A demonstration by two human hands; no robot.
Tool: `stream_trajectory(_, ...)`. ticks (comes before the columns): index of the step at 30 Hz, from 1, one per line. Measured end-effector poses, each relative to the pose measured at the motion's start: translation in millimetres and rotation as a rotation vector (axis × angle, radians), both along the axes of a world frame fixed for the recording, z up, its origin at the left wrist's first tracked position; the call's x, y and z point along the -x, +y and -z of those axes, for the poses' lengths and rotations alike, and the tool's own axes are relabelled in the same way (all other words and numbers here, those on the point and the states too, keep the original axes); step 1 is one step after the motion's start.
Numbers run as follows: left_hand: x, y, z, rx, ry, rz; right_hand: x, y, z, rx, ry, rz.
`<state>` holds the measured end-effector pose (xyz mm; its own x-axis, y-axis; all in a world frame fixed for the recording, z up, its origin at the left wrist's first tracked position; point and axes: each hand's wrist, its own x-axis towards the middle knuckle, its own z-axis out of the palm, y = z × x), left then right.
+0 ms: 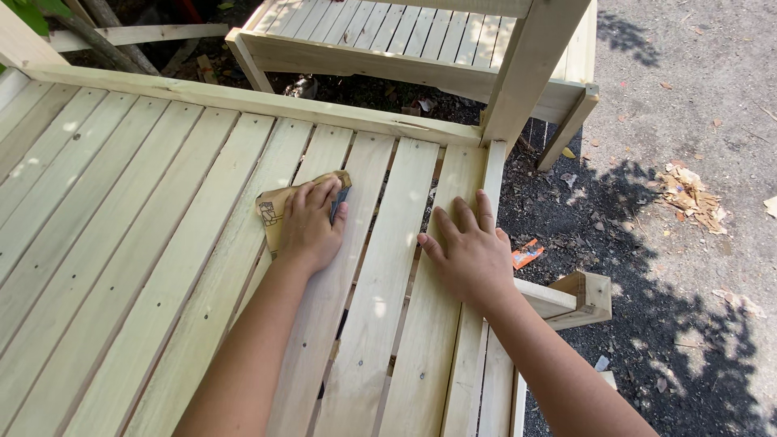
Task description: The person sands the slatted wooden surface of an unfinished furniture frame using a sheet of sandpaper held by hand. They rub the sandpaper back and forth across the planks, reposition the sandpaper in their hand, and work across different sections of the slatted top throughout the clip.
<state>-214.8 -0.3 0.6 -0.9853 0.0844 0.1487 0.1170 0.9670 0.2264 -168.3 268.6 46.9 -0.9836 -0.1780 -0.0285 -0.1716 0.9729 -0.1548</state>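
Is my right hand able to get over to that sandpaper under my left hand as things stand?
Probably yes: the right hand lies flat on the slats, close beside the left hand pressing the sandpaper, with only bare wood between.

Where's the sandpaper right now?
In the head view the sandpaper lies left of centre, pressed flat under the left hand on the pale wooden slats. The right hand rests flat a few slats to its right.

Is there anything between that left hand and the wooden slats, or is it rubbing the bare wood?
Yes: a folded sheet of sandpaper lies under the left hand, between palm and slats. The right hand rests flat, directly on the wood.
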Motion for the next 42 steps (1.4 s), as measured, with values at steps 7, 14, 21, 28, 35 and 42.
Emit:
stream_trajectory(7, -30.4, -14.0, 9.4, 0.058, -0.080, -0.005, 0.1, -1.1, 0.6, 0.019, 0.023, 0.004)
stream_trajectory(14, 100.5, 37.0, -0.8, 0.128, -0.193, -0.094, -0.6, 2.1, 6.2, 0.029, 0.075, -0.019)
stream_trajectory(21, 1.1, 38.8, -1.0, 0.133, -0.254, 0.019, 2.3, -1.5, 5.5, -0.011, 0.017, 0.009)
stream_trajectory(28, -42.6, 34.8, 5.1, 0.165, -0.222, 0.087, 2.1, -2.8, 4.6, -0.029, 0.012, 0.016)
stream_trajectory(35, 95.1, 66.8, -15.5, 0.160, -0.290, -0.098, 1.6, -1.7, 8.7, -0.035, 0.050, -0.001)
stream_trajectory(42, -8.0, 65.6, -12.7, 0.060, -0.250, 0.020, 1.4, -2.3, 6.7, -0.027, 0.030, 0.010)
